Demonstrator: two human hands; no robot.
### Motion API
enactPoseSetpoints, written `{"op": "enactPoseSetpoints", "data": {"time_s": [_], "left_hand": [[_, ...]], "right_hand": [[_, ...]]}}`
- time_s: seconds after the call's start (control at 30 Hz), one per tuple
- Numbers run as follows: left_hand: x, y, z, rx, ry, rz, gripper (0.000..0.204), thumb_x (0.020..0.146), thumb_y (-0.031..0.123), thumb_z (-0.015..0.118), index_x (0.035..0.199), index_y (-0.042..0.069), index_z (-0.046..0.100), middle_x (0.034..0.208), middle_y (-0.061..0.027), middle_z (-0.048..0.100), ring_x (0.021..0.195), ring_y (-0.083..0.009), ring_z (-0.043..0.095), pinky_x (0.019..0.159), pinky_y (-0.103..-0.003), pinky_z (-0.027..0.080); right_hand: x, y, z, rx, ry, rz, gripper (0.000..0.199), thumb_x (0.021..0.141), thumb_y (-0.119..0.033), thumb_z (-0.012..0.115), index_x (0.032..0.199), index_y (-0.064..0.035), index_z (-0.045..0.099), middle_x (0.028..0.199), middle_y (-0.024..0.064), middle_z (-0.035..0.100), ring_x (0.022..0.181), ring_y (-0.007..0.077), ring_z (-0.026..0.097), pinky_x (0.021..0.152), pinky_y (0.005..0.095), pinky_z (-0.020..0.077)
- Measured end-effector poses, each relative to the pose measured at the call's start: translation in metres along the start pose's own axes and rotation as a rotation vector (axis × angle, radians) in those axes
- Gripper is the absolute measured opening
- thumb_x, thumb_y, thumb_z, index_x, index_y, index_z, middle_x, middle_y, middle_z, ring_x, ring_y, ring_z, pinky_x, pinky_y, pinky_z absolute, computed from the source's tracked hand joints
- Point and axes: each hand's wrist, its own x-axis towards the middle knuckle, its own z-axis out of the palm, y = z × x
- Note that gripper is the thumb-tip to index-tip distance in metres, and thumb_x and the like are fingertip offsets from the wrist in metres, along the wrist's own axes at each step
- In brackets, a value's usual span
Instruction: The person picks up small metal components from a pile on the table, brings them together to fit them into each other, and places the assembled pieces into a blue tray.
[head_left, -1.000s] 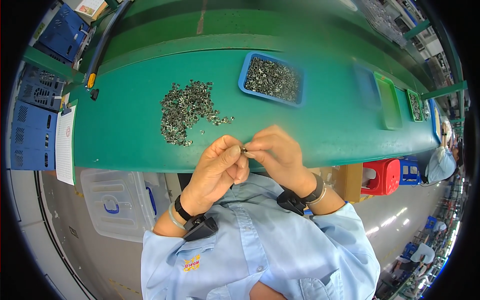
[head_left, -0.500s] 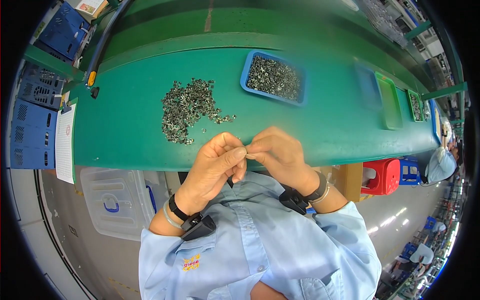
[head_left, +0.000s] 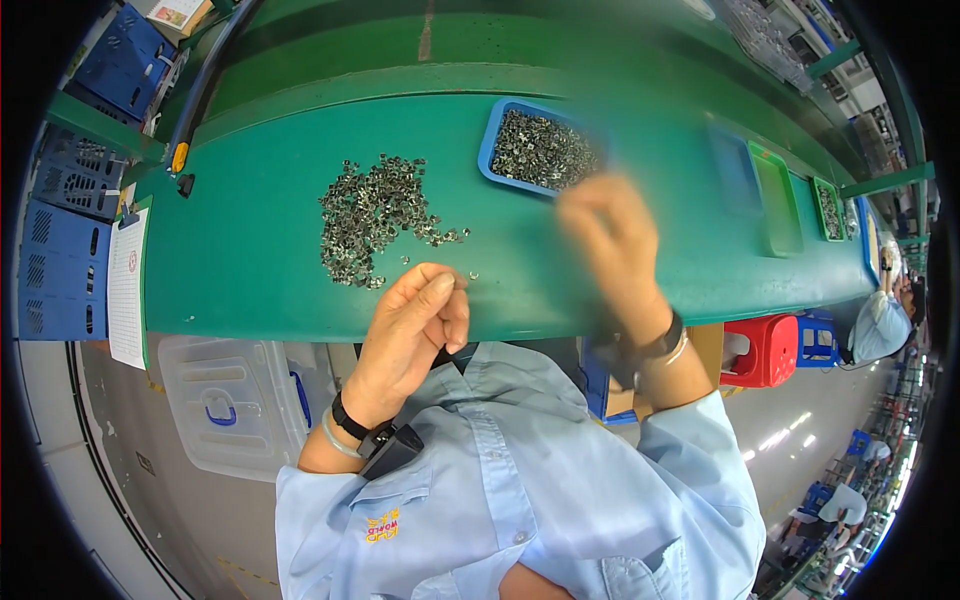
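My left hand (head_left: 412, 322) is at the table's near edge, its thumb pressed to the curled fingers. Whatever may be in that pinch is too small or hidden to make out. My right hand (head_left: 612, 235) is smeared by motion just off the near right corner of a blue tray (head_left: 487, 155), and its fingers cannot be read. Small shiny metal pieces (head_left: 540, 150) fill the tray. A loose heap of similar metal pieces (head_left: 370, 222) lies beyond my left hand. One single piece (head_left: 474, 275) rests just right of my left fingertips.
A green table (head_left: 250, 240) spans the view. To the right are a green tray (head_left: 778, 200) and a smaller green tray of parts (head_left: 828, 210). A clipboard (head_left: 128, 285) sits at the left edge. Below stand a clear lidded box (head_left: 225, 400) and a red stool (head_left: 765, 350).
My hands were together at the fingertips and have separated. The right one has swung away to the right and forward, near the blue tray. The left has shifted slightly left.
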Motion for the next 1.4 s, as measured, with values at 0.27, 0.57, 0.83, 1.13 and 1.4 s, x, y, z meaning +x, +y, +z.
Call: {"op": "enactPoseSetpoints", "data": {"time_s": [0.27, 0.57, 0.83, 1.13, 1.4], "left_hand": [[-0.003, -0.003, -0.003, 0.052, -0.038, -0.06, 0.027, 0.096, 0.017, 0.05, 0.118, 0.001, 0.05, 0.104, -0.0117, 0.062, 0.088, -0.0181, 0.062, 0.07, -0.029, 0.051], [0.009, -0.004, -0.006, 0.04, -0.041, -0.038, 0.038, 0.095, 0.015, 0.051, 0.129, -0.003, 0.045, 0.125, -0.0174, 0.054, 0.114, -0.0263, 0.054, 0.094, -0.037, 0.046], [0.009, 0.006, -0.003, 0.018, -0.027, -0.049, 0.033, 0.095, 0.018, 0.051, 0.121, -0.002, 0.052, 0.111, -0.0136, 0.061, 0.095, -0.0213, 0.061, 0.078, -0.033, 0.051], [0.008, -0.002, 0.014, 0.072, 0.003, -0.002, 0.026, 0.094, 0.02, 0.054, 0.111, 0.0, 0.057, 0.097, -0.0089, 0.064, 0.085, -0.0176, 0.063, 0.071, -0.03, 0.051], [0.006, -0.005, 0.019, 0.118, -0.006, 0.015, 0.024, 0.094, 0.017, 0.054, 0.108, -0.001, 0.058, 0.095, -0.0081, 0.064, 0.084, -0.0162, 0.063, 0.07, -0.029, 0.051]], "right_hand": [[0.016, 0.016, 0.011, -0.32, -0.271, 0.074, 0.017, 0.083, -0.01, 0.062, 0.099, -0.0048, 0.063, 0.089, 0.0105, 0.059, 0.084, 0.0284, 0.059, 0.071, 0.0354, 0.048], [0.01, 0.013, 0.061, -0.18, -0.547, -0.075, 0.013, 0.083, -0.01, 0.062, 0.095, -0.0054, 0.064, 0.089, 0.0085, 0.057, 0.082, 0.0263, 0.058, 0.07, 0.0353, 0.0479], [0.0, -0.015, 0.042, 0.292, -0.359, 0.161, 0.013, 0.076, -0.005, 0.069, 0.088, -0.0053, 0.063, 0.087, 0.0061, 0.057, 0.079, 0.0234, 0.057, 0.067, 0.0321, 0.0483], [-0.02, -0.029, 0.033, 0.129, -0.267, -0.024, 0.024, 0.072, -0.004, 0.073, 0.091, -0.0087, 0.059, 0.088, 0.0058, 0.059, 0.081, 0.0236, 0.058, 0.067, 0.0323, 0.0486], [-0.027, -0.034, 0.027, 0.124, -0.225, -0.023, 0.022, 0.074, -0.007, 0.071, 0.091, -0.0099, 0.058, 0.086, 0.0041, 0.058, 0.08, 0.0235, 0.058, 0.066, 0.0338, 0.0484]]}}
